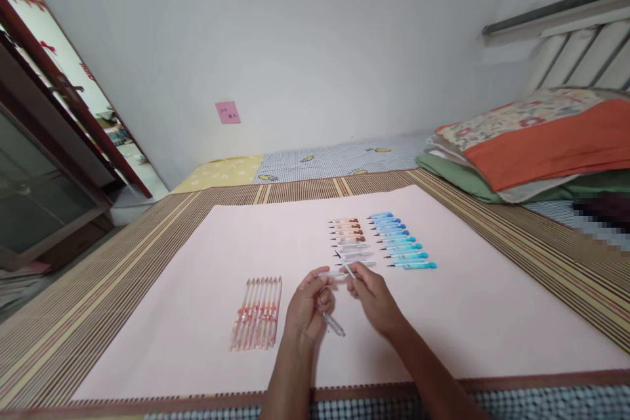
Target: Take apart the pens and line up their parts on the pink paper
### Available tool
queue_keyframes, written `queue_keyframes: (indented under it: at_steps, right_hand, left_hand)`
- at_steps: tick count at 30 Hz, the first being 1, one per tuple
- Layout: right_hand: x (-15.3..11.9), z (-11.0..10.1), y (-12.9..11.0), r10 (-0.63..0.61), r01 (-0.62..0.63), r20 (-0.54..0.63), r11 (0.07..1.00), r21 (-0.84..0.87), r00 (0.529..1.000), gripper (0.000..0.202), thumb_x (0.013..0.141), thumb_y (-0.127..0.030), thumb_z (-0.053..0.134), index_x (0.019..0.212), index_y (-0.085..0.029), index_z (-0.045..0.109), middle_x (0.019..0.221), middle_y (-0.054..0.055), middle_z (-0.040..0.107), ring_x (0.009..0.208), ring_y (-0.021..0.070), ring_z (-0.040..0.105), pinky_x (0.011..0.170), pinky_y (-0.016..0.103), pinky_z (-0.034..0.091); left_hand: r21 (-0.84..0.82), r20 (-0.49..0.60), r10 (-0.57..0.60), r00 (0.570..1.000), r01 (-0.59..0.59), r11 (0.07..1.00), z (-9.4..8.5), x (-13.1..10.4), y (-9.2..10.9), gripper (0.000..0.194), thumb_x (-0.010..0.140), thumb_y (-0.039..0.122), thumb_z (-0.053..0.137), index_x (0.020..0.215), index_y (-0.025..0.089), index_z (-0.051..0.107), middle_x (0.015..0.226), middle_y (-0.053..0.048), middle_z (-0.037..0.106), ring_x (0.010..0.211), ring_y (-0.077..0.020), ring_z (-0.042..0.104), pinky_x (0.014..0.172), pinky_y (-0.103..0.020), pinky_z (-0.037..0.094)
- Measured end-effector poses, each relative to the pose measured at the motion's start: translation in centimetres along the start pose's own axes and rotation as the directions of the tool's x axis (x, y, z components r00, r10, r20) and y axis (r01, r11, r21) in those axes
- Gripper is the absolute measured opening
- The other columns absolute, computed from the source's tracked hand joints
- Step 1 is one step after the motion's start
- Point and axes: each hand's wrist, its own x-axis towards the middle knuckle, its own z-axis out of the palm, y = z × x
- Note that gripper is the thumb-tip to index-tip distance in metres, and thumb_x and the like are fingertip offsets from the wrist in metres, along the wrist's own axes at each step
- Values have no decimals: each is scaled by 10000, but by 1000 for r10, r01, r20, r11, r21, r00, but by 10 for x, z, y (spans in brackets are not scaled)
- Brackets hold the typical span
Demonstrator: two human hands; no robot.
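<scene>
Between the thumb and fingers of my left hand (310,305) is a slim whitish pen part (322,272), closed in a pinch; its exact kind is unclear. My right hand (371,292) grips a thin white pen (347,266) whose dark point faces up and left. The two hands nearly meet over the sheet. Just below my left fingers shows a clear pen piece (335,325); whether it is held or lying down I cannot tell. Beyond the hands lie white pens (357,253), brown-ended pens (348,231) and blue pens (403,243) in rows, dark points leftward.
Several pink-patterned capped pens (256,315) lie side by side left of my hands. All rest on a pale pink sheet (172,315) over a striped mat (63,335). Folded bedding (536,144) is stacked at the right, by a wall (319,46) with a pink note (228,113).
</scene>
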Motion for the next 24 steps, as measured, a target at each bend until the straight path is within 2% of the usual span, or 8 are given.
queue_keyframes:
  at_steps: [2, 4, 7, 10, 13, 17, 22, 24]
  right_hand:
    - [0, -2, -4, -39, 26, -118, 994, -110, 992, 239, 930, -300, 456, 1021, -228, 664, 821, 9, 668, 737, 186, 592, 711, 303, 453]
    - [-1, -2, -11, -123, 84, -162, 970, -229, 979, 220, 941, -320, 488, 1033, -242, 671, 938, 35, 701, 828, 207, 628, 769, 311, 469]
    - [-5, 2, -19, -253, 207, -57, 883, -421, 966, 201, 960, -297, 511, 1046, -258, 688, 977, 55, 683, 851, 214, 640, 778, 314, 484]
    - [-8, 6, -21, -302, 282, 58, 780, -559, 952, 246, 983, -237, 467, 1045, -258, 704, 934, 65, 656, 868, 221, 636, 762, 315, 489]
    - [-8, 4, -18, -258, 262, 98, 741, -619, 961, 244, 986, -224, 464, 1045, -240, 700, 922, 65, 648, 861, 223, 635, 740, 315, 487]
    - [-5, -7, -12, -176, 222, 135, 786, -576, 975, 230, 990, -237, 454, 1033, -240, 679, 972, 54, 653, 872, 207, 645, 750, 311, 488]
    - [5, -27, 7, -182, 133, -34, 820, -556, 983, 166, 939, -245, 489, 962, -237, 653, 947, 51, 666, 803, 197, 617, 716, 313, 457]
    - [10, -34, 18, -140, 59, -110, 839, -540, 984, 155, 905, -245, 507, 940, -236, 658, 927, 46, 670, 781, 197, 608, 704, 317, 443]
  left_hand:
    - [6, 2, -11, 1000, 11, 1000, -1, 1, -2, 437, 562, 184, 865, 944, 128, 662, 673, 9, 678, 396, -10, 344, 399, -170, 166]
    - [8, 4, -24, 1000, 24, 1000, -2, 2, -4, 413, 580, 175, 847, 946, 134, 659, 669, 10, 674, 391, -13, 346, 397, -172, 169]
    - [-4, 27, -50, 998, 50, 999, -3, 3, -8, 352, 600, 169, 823, 902, 134, 646, 649, 10, 653, 389, -16, 353, 393, -170, 158]
    - [-3, 45, -81, 996, 81, 997, -4, 4, -12, 311, 612, 151, 784, 888, 123, 644, 630, -6, 641, 394, -20, 363, 393, -166, 146]
    - [2, 29, -102, 994, 102, 995, -4, 4, -15, 308, 612, 125, 761, 896, 117, 642, 621, -9, 634, 396, -19, 366, 395, -159, 154]
    - [3, 55, -120, 991, 120, 993, -2, 4, -18, 272, 625, 147, 792, 817, 132, 600, 630, 2, 629, 388, -8, 356, 391, -155, 148]
    - [-17, 14, -146, 989, 147, 989, -2, 6, -15, 382, 675, 150, 781, 1019, 145, 614, 671, -9, 661, 390, -23, 367, 395, -156, 160]
    - [-46, -31, -131, 991, 129, 991, -5, 8, -12, 341, 692, 135, 756, 1004, 133, 619, 662, -3, 646, 392, -25, 367, 390, -157, 164]
